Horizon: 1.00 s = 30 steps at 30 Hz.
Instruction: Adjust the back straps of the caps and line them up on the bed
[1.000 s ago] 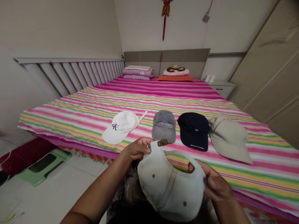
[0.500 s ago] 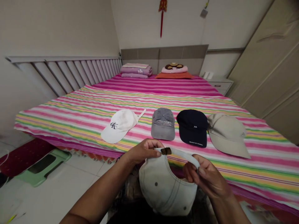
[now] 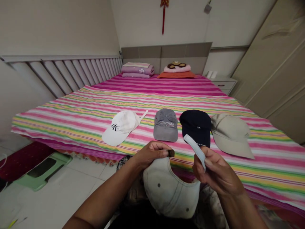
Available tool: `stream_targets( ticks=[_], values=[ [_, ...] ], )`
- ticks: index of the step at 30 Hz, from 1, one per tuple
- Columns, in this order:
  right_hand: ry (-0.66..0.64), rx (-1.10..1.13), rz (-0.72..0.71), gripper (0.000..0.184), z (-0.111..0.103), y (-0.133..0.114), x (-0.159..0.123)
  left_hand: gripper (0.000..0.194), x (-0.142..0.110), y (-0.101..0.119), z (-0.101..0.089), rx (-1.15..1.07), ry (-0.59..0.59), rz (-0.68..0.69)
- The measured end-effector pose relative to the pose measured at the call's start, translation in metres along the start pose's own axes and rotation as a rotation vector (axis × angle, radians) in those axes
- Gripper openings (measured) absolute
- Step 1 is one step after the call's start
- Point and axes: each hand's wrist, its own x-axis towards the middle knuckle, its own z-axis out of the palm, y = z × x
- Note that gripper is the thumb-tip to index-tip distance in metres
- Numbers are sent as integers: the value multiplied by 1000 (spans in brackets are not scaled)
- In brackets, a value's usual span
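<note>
- With twelve o'clock toward the headboard [image 3: 147, 52], I have the pale cap [image 3: 171, 187] low in front of me, above my lap, its rear opening turned up and away.
- My left hand [image 3: 152, 154], at the cap's eleven o'clock, grips its edge, the thumb just beside the metal buckle [image 3: 171, 153].
- My right hand [image 3: 215, 171], at its two o'clock, pinches the strap [image 3: 196, 149] between thumb and fingers; the strap's tip stands up at eleven o'clock from that hand, apart from the buckle.
- From the pale cap, the white cap [image 3: 125, 122] lies between ten and eleven, its brim toward me and to the left.
- The grey cap [image 3: 166, 128] is at twelve, brim facing me.
- The navy cap [image 3: 195, 119] is at one, its brim partly hidden behind my strap.
- The beige cap [image 3: 231, 130] is about two, close against the navy one.
- All four lie on the striped bedcover [image 3: 100, 101].
</note>
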Motion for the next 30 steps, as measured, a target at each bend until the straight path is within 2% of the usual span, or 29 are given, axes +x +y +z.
stream_targets(
  ticks=[6, 13, 18, 24, 30],
  values=[
    [-6, -5, -11, 21, 9, -4, 7, 23, 4, -1, 8, -3, 24, 26],
    [59, -91, 39, 25, 16, -4, 18, 25, 4, 1, 13, -14, 53, 63],
    [62, -186, 134, 31, 23, 3, 25, 27, 6, -3, 17, -96, -7, 108],
    [71, -238, 133, 35, 29, 11, 28, 30, 7, -4, 22, -75, -78, 89],
    [102, -309, 90, 33, 30, 17, 30, 26, 3, -3, 20, -122, -96, 87]
  ],
)
